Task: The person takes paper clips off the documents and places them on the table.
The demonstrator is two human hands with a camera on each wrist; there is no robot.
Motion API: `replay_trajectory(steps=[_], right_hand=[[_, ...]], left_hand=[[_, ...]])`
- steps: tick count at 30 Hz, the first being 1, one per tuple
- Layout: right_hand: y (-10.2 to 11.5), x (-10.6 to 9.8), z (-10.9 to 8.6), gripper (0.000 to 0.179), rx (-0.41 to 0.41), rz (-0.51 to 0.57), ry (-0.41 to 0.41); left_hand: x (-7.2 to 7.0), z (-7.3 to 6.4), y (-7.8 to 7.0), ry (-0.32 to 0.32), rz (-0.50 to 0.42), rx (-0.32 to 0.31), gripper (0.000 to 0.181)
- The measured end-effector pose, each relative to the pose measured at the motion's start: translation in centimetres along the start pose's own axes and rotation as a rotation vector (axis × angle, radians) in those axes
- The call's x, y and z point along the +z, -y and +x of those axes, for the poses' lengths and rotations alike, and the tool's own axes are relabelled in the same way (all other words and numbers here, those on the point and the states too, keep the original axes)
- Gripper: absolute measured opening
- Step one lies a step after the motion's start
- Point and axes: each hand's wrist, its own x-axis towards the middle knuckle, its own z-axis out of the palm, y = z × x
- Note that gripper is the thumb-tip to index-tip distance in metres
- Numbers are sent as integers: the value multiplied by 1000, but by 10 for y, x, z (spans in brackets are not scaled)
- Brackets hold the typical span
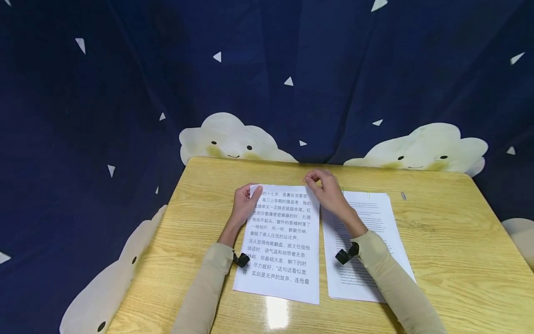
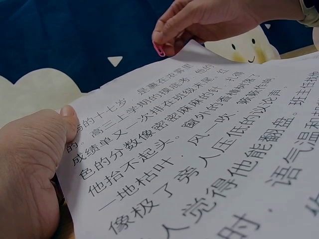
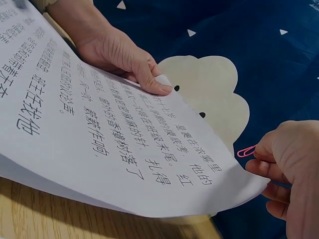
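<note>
Fingers of my right hand (image 3: 296, 159) pinch a pink paper clip (image 3: 246, 151) just beside the top right corner of the printed sheets (image 1: 279, 241); whether they also touch the paper, I can't tell. My left hand (image 1: 244, 202) grips the upper left side, thumb on top, with that end lifted off the table (image 1: 450, 232). To do this well, I'd square the edges, part the clip's loops over them and push it straight on, left grip firm against skewing. I see no box or tray. To the right lie more sheets (image 1: 371, 222), clips (image 1: 368, 195) at their top edge, then a loose clip (image 1: 403, 195); behind hangs a dark curtain (image 1: 267, 93).
</note>
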Motion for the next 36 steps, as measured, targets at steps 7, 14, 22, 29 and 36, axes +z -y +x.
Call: replay_trajectory(steps=[7,14,22,29,36], right_hand=[[-2,-3,-1,17,15,1,6],[-7,-11,-1,15,21,2,-14],[-11,-17,-3,14,33,11,-19],[-11,-23,-3,14,31,9,-15],[-15,-30,-4,11,10,-22,-40]], left_hand=[[1,0,-2,-4,4,-1,23],[0,0,-2,4,-4,4,25],[1,-1,-2,6,1,-1,26],[1,-1,-3,2,3,-3,26],[1,-1,-1,14,6,7,23]])
